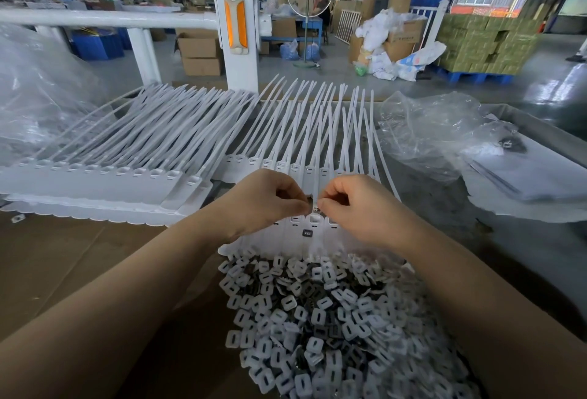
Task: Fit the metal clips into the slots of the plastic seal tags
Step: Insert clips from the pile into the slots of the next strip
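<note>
While a heap of clips (320, 319), too many to count, lies nearest the viewer, one metal clip (315, 208) is pinched between the left hand (263, 205) and right hand (362, 208) just beyond it, above the strip of seal tags (313, 224); one further clip (307, 233) rests on that strip.

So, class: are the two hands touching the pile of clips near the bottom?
Apart. The head view shows both hands raised over the tags, beyond the clip pile.
</note>
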The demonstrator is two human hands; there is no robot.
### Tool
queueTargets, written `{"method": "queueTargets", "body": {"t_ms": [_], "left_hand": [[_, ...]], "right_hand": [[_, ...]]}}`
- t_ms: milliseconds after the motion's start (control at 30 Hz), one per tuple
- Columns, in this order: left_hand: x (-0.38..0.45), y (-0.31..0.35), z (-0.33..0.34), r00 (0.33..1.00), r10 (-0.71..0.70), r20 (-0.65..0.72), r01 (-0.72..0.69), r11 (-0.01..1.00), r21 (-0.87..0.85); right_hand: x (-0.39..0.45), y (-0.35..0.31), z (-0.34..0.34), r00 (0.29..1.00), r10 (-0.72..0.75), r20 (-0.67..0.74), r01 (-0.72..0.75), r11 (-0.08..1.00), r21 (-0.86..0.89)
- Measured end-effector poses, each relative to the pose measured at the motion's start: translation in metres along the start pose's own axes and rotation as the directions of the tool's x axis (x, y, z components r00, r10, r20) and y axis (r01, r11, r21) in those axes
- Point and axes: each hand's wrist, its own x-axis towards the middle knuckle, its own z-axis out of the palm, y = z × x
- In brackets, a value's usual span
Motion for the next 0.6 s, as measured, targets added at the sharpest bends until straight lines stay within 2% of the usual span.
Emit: {"method": "queueTargets", "body": {"t_ms": [67, 167, 600], "left_hand": [[0.002, -0.006, 0.000, 0.999, -0.012, -0.035, 0.014, 0.998, 0.061], [0.002, -0.010, -0.001, 1.000, -0.019, -0.005, 0.019, 0.996, 0.086], [0.003, -0.010, 0.002, 1.000, 0.010, 0.008, -0.010, 0.996, 0.093]], "right_hand": [[0.000, 0.002, 0.005, 1.000, 0.002, -0.013, -0.003, 0.998, -0.063], [0.001, 0.004, 0.011, 1.000, -0.001, -0.027, -0.003, 0.993, -0.116], [-0.001, 0.000, 0.013, 1.000, 0.000, -0.029, -0.004, 0.992, -0.127]]}}
